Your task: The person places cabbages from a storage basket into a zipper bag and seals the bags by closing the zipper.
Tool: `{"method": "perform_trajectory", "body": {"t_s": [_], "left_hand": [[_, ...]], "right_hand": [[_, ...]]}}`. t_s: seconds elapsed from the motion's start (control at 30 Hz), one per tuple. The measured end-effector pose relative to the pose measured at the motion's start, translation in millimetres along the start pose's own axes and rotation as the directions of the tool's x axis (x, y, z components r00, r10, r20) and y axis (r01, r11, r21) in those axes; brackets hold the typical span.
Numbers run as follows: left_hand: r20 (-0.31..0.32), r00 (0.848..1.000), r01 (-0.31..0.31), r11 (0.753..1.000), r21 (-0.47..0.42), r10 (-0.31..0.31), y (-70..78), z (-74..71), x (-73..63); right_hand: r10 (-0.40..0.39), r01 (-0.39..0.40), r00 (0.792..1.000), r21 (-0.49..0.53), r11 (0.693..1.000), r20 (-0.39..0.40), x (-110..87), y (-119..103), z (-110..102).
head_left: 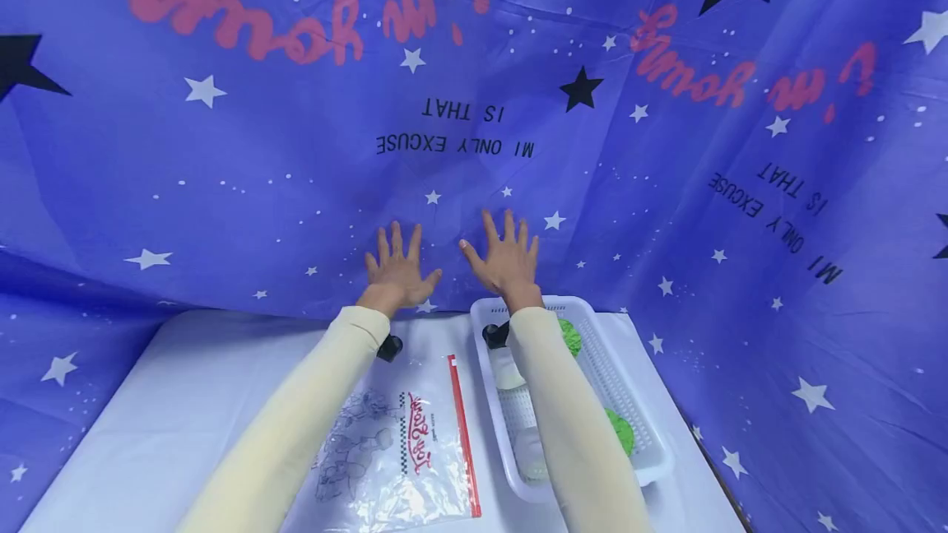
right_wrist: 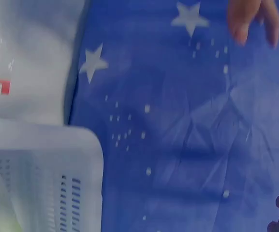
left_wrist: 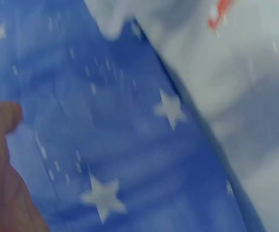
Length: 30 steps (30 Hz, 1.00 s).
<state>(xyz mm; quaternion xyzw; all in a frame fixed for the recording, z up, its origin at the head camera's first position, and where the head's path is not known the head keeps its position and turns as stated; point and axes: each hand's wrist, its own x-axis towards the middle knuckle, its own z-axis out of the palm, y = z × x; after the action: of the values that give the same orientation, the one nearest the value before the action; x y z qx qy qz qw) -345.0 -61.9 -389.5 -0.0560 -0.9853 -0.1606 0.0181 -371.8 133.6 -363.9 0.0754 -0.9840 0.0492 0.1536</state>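
Note:
Both arms reach forward past the far edge of the table, sleeves pushed toward the wrists. In the head view my left hand [head_left: 400, 274] has its fingers spread and holds nothing. To its right my right hand [head_left: 506, 260] is also spread and empty, just beyond the far end of a white basket [head_left: 485, 385]. Behind both hands hangs a blue cloth [head_left: 296, 146] printed with stars. Part of the left hand [left_wrist: 4, 169] shows at the left of the left wrist view. Under the left forearm lies a clear zip bag [head_left: 440, 442] with a red slider strip, partly hidden by the sleeve.
The basket, partly covered by the right sleeve, holds green crinkled pieces [head_left: 620, 432] and a clear, rounded item [head_left: 507, 373]. White cloth [head_left: 222, 368] covers the table. Blue cloth also encloses the left and right sides.

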Motion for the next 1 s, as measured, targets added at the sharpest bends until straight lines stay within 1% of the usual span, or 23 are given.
{"method": "perform_trajectory", "body": {"t_s": [0.07, 0.13, 0.2, 0.3, 0.4, 0.47, 0.53, 0.6, 0.63, 0.67, 0.77, 0.87, 1.0], "left_hand": [[-0.004, 1.000, -0.017, 0.999, -0.033, 0.017, 8.1, 13.7, -7.6], [-0.002, 1.000, -0.025, 0.998, -0.061, 0.025, 15.3, 27.5, -19.5], [0.008, 1.000, -0.024, 0.996, -0.080, 0.025, 19.8, 42.5, -34.1], [0.026, 0.999, -0.020, 0.995, -0.094, 0.022, 23.0, 63.5, -60.4], [0.068, 0.997, -0.017, 0.994, -0.112, 0.025, 22.8, 88.6, -86.1], [0.117, 0.993, -0.016, 0.990, -0.142, 0.033, 22.9, 106.1, -101.7], [0.168, 0.985, -0.009, 0.986, -0.169, 0.038, 22.9, 124.4, -115.1], [0.199, 0.980, 0.007, 0.982, -0.189, 0.031, 22.6, 141.1, -125.4], [0.203, 0.979, 0.020, 0.981, -0.194, 0.020, 22.7, 148.4, -129.5], [0.194, 0.981, 0.032, 0.981, -0.192, 0.006, 23.1, 155.0, -132.9], [0.151, 0.988, 0.058, 0.983, -0.177, -0.031, 24.2, 171.4, -138.0], [0.113, 0.992, 0.071, 0.987, -0.143, -0.055, 26.6, 179.8, -139.2], [0.109, 0.990, 0.097, 0.989, -0.110, -0.085, 30.4, 183.5, -139.4]], "right_hand": [[-0.026, 0.027, 0.999, 0.037, 0.999, -0.022, -8.6, 0.1, 2.4], [-0.052, 0.055, 0.998, 0.070, 0.996, -0.047, -17.3, 0.5, 5.1], [-0.078, 0.085, 0.995, 0.114, 0.990, -0.063, -27.0, 0.4, 6.8], [-0.129, 0.141, 0.988, 0.165, 0.976, -0.082, -43.1, -1.4, 6.3], [-0.175, 0.193, 0.980, 0.249, 0.949, -0.096, -63.1, -4.6, 3.5], [-0.199, 0.224, 0.974, 0.305, 0.926, -0.112, -78.2, -6.7, 2.7], [-0.217, 0.247, 0.968, 0.354, 0.902, -0.122, -93.4, -9.3, 1.9], [-0.235, 0.270, 0.962, 0.393, 0.879, -0.136, -107.1, -13.1, 0.9], [-0.241, 0.279, 0.960, 0.408, 0.869, -0.143, -113.3, -15.1, 0.3], [-0.246, 0.289, 0.957, 0.422, 0.860, -0.155, -119.0, -17.1, -0.4], [-0.249, 0.315, 0.948, 0.452, 0.834, -0.199, -132.7, -22.5, -2.6], [-0.244, 0.333, 0.940, 0.474, 0.815, -0.239, -142.9, -26.4, -4.2], [-0.245, 0.341, 0.938, 0.524, 0.780, -0.246, -155.2, -29.5, -2.9]]}}
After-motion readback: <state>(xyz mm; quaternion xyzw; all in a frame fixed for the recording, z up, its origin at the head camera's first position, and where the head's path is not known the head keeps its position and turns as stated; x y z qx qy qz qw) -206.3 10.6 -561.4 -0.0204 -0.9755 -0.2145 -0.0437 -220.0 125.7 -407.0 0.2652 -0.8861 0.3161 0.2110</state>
